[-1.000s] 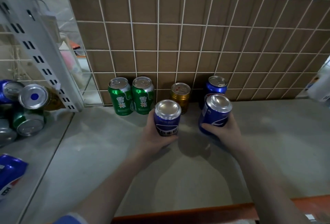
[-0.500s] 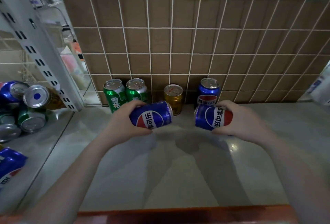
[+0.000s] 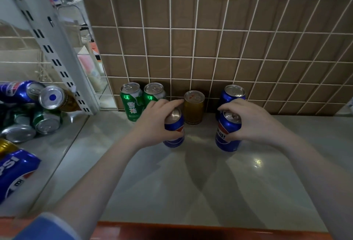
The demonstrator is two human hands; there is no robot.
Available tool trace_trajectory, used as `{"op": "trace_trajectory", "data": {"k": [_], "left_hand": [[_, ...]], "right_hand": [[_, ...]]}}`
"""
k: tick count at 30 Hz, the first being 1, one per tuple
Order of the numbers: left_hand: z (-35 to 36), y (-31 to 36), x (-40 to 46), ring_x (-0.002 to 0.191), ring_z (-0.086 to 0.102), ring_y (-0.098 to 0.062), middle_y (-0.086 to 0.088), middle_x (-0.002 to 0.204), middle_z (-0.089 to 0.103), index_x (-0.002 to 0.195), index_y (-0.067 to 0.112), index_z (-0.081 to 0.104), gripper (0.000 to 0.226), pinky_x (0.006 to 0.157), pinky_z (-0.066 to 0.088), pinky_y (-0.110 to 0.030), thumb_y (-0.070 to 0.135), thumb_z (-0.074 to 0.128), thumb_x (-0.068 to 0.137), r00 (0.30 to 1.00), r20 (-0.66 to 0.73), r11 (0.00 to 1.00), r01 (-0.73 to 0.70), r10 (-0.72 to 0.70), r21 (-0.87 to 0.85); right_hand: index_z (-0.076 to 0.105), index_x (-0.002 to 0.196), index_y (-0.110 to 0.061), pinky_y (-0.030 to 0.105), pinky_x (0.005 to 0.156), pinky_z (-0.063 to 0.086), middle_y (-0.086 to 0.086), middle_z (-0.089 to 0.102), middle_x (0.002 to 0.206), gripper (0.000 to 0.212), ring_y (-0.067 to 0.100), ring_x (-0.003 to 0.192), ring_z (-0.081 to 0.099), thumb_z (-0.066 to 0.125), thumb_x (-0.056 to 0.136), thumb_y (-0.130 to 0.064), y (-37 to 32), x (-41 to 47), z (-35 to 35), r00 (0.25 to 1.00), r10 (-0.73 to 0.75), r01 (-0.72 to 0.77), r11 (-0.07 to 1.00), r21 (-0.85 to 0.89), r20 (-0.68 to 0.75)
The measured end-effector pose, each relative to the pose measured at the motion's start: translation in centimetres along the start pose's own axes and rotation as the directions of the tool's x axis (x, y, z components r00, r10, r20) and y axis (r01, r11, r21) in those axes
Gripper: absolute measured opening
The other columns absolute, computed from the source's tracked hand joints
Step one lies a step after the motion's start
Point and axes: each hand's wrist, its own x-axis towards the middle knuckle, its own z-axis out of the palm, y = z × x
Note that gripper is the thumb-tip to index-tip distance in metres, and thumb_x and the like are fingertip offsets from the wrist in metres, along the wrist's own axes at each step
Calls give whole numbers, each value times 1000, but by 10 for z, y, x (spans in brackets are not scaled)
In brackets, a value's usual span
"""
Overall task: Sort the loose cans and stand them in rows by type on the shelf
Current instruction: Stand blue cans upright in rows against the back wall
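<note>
Cans of blue aluminium sit upright in both your hands on the pale glossy shelf (image 3: 191,182): your left hand (image 3: 154,123) wraps one blue can (image 3: 174,134) in front of the gold can (image 3: 193,108), and your right hand (image 3: 252,123) clamps another blue can (image 3: 227,134) in front of the standing blue can (image 3: 234,92). Two green cans (image 3: 131,104) stand at the wire-grid back, while a loose heap of cans (image 3: 28,113) left of the white upright waits, so by my reckoning most sorting remains.

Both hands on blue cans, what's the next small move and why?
Probably let go with the right hand: its blue can already stands upright right in front of the back blue can, so that row is started. The left hand holds its blue can before the gold can, the wrong type; it should likely shift right afterward.
</note>
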Motion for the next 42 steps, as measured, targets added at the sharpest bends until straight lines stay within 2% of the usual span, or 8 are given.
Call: {"op": "trace_trajectory", "data": {"k": [4, 7, 14, 17, 21, 28, 36, 42], "left_hand": [[13, -4, 0, 120, 43, -14, 8, 130, 50, 135, 26, 43, 76, 102, 39, -34, 34, 80, 69, 990, -127, 974, 33, -63, -223], [16, -5, -1, 116, 45, -9, 15, 120, 47, 132, 25, 45, 73, 100, 43, -34, 29, 81, 69, 987, -140, 948, 37, -85, -317], [19, -5, -5, 114, 42, -2, 19, 119, 47, 133, 26, 46, 74, 98, 42, -27, 27, 81, 68, 965, -224, 938, 50, -133, -343], [21, -5, -6, 114, 41, -1, 12, 125, 51, 134, 25, 46, 75, 98, 40, -25, 28, 81, 68, 961, -238, 942, 56, -141, -332], [17, -3, -6, 115, 43, -2, 8, 129, 53, 134, 24, 47, 75, 99, 39, -24, 26, 82, 68, 967, -219, 939, 46, -127, -341], [13, -2, -6, 117, 44, -6, 9, 128, 52, 133, 25, 48, 74, 100, 41, -28, 26, 82, 68, 979, -177, 933, 32, -101, -358], [10, -1, -4, 116, 46, -9, 9, 126, 53, 131, 26, 48, 73, 99, 42, -28, 29, 82, 66, 984, -155, 940, 33, -91, -340], [5, 2, 5, 105, 53, -11, 11, 114, 58, 120, 26, 54, 68, 89, 48, -32, 32, 85, 60, 988, -146, 965, 13, -54, -263]], "right_hand": [[49, 126, -32, 25, 90, 41, -14, 46, 121, 71, 9, 111, 45, 82, 64, -34, 1, -2, 0, 1000, -2, 4, 997, 77, -26], [49, 127, -32, 25, 88, 43, -15, 45, 119, 72, 8, 109, 45, 82, 63, -35, -2, 4, 1, 1000, -5, 6, 997, 83, -12], [48, 126, -35, 25, 90, 44, -11, 48, 122, 61, 8, 111, 47, 73, 72, -49, -2, 26, -10, 986, -11, -3, 996, 85, 167], [48, 131, -30, 29, 95, 44, -6, 51, 128, 58, 10, 115, 48, 66, 79, -50, -12, 42, -21, 988, -38, 22, 994, 103, 153], [45, 135, -24, 31, 91, 45, 1, 49, 130, 58, 16, 113, 49, 64, 83, -43, -30, 81, -23, 990, -80, 84, 996, -26, 117], [37, 140, -23, 29, 83, 45, 4, 48, 131, 68, 21, 111, 50, 67, 82, -42, -41, 124, 8, 959, -20, 77, 978, -194, 284], [46, 132, -22, 32, 81, 48, 4, 53, 122, 64, 21, 105, 52, 72, 77, -44, -40, 119, 1, 981, -29, 65, 980, -188, 190], [50, 128, -21, 28, 83, 43, 4, 55, 124, 61, 18, 108, 52, 72, 76, -43, -33, 91, -54, 998, -42, 39, 998, -55, -52]]}}
